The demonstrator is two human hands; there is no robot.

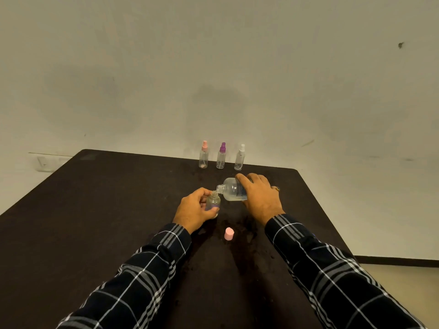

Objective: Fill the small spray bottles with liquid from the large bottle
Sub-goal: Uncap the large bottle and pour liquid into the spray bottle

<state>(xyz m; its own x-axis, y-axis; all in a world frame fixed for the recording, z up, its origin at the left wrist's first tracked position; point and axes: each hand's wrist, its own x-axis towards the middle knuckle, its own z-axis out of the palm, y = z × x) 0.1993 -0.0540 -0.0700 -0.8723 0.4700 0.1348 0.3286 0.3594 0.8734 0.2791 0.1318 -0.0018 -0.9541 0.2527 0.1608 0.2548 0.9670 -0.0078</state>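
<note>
A: Head view, centre of the frame: what could go wrong here?

B: Spilling, I'd say. The large bottle (234, 192) is tipped nearly flat, its open mouth just at the narrow neck of the small spray bottle (213, 202). If either drifts, or the tilt steepens too fast, liquid would run onto the dark tabletop (118, 198). Overfilling is the other risk; the level inside is hard to read.

A: And the hands?

B: The right hand (260, 194) is wrapped over the large bottle from above, fingers curled round its body, wrist rolled inward. The left hand (196, 207) is closed round the small bottle, holding it about upright just above or on the tabletop; I cannot tell which.

A: Anything else?

B: A pink cap (229, 234) stands loose below the hands. At the upper centre, by the tabletop's far edge, three more spray bottles wait in a row: pink-topped (203, 155), purple-topped (221, 156), white-topped (240, 158). They look capped and largely empty.
</note>
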